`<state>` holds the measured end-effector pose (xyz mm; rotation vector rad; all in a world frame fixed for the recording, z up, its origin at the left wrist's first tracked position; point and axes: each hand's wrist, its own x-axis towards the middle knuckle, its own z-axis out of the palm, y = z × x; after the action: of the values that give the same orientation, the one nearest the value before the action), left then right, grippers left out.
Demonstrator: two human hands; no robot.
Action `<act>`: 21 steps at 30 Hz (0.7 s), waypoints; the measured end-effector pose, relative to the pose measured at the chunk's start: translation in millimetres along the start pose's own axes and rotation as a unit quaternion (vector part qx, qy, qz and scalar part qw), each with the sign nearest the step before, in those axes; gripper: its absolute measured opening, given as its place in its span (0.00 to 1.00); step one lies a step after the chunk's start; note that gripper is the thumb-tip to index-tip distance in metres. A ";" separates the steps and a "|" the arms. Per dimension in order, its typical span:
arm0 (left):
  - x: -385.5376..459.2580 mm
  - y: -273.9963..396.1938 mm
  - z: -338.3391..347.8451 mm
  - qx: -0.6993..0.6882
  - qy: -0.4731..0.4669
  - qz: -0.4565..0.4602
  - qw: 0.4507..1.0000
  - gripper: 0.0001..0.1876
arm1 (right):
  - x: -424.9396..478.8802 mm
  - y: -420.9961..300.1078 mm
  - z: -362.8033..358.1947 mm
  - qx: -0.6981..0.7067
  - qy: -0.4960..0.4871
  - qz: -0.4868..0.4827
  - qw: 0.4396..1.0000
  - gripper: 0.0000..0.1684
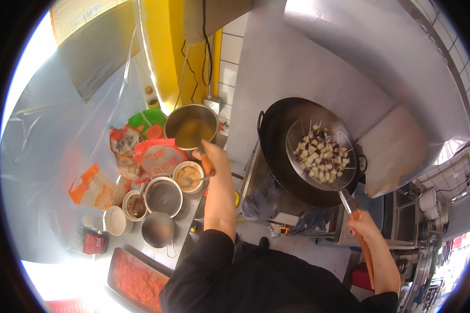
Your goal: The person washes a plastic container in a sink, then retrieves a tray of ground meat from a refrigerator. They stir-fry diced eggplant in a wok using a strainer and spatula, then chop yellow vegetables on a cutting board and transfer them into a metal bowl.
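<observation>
My right hand (362,226) grips the long wooden handle of a large round strainer (293,162). Diced eggplant (322,154), pale with purple skin, fills its middle. The strainer is above or on the dark wok (276,156); whether it touches the rim I cannot tell. My left hand (214,153) is closed around a wooden-handled utensil (208,164), probably a ladle, whose far end reaches into the deep metal pot (170,124). Yellowish liquid (190,131) lies in that pot, and the utensil's head is hidden there.
On the left counter stand a bowl of tan paste (189,178) with a spoon, metal pans (163,196), a white tub (118,221) and seasoning bags (156,156). A tray of red food (135,279) lies nearer me. Dark cloths (260,199) hang by the stove.
</observation>
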<state>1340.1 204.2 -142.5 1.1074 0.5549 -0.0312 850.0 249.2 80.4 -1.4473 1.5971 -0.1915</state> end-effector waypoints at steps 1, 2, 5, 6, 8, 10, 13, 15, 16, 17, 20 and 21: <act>-32.0 40.3 -1.7 0.057 0.005 -0.032 0.998 0.22 | -3.7 7.7 -1.8 -0.002 0.007 0.024 1.000 0.09; -40.4 61.0 0.1 0.012 0.041 -0.039 0.998 0.21 | -7.3 6.5 -2.6 -0.011 0.002 0.033 0.999 0.09; -20.8 67.2 -3.2 0.108 0.053 -0.039 0.992 0.19 | -9.6 0.2 -5.8 -0.009 -0.025 0.022 0.999 0.09; 25.4 40.0 -7.1 0.075 0.072 -0.020 0.994 0.16 | -10.1 -7.4 -4.8 -0.016 -0.039 0.009 0.999 0.09; 4.6 49.4 -7.4 0.049 0.040 -0.029 0.998 0.16 | -13.0 -4.1 -7.5 -0.010 -0.036 0.020 0.999 0.09; 6.8 53.8 -16.9 0.039 0.014 0.000 0.999 0.16 | -13.9 -10.1 -10.0 -0.014 -0.043 0.013 0.999 0.09; 15.1 48.1 -26.3 0.062 -0.030 0.051 0.996 0.18 | -10.7 -7.8 -13.8 -0.013 -0.053 -0.014 0.998 0.09; 9.3 52.8 -32.1 0.050 -0.062 0.033 0.996 0.18 | -11.0 -13.8 -14.0 -0.005 -0.057 -0.020 0.998 0.10; 8.2 55.1 -35.5 0.034 -0.082 0.026 0.996 0.18 | -11.9 -18.1 -14.2 -0.002 -0.060 -0.024 0.998 0.10; 15.5 48.5 -40.3 0.002 -0.114 0.022 0.993 0.17 | -13.5 -21.7 -14.0 -0.003 -0.058 -0.021 0.998 0.10; -1.1 60.9 -52.1 0.006 -0.163 0.012 0.987 0.13 | -18.8 -27.2 -12.9 0.000 -0.056 -0.009 0.998 0.11; -10.2 68.2 -57.2 0.024 -0.168 0.010 0.985 0.12 | -21.2 -29.0 -14.3 0.003 -0.062 -0.008 0.998 0.11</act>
<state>1328.0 281.9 -99.6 1.1248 0.2412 -0.2108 857.2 252.2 118.2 -1.4390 1.4836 -0.1141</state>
